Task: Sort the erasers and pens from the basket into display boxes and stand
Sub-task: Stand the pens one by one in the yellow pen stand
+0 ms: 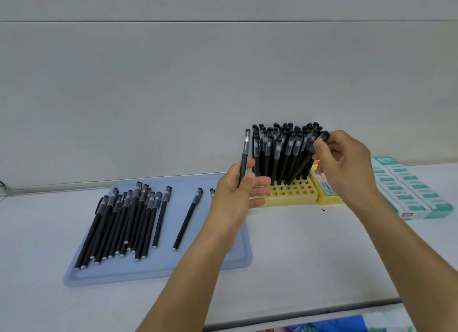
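— On the table [297, 245], what is each hand doing?
— Left hand [238, 195] pinches one black pen [244, 155], held upright beside the yellow stand [290, 193]. Right hand [343, 163] pinches a pen top [322, 137] at the stand's right edge.
— Where are the other pens?
— Many stand in the yellow stand. A pile of pens [124, 220] lies on the blue tray [158, 269].
— And erasers?
— Maybe in the green box [409, 193] at the right; it's blurry.
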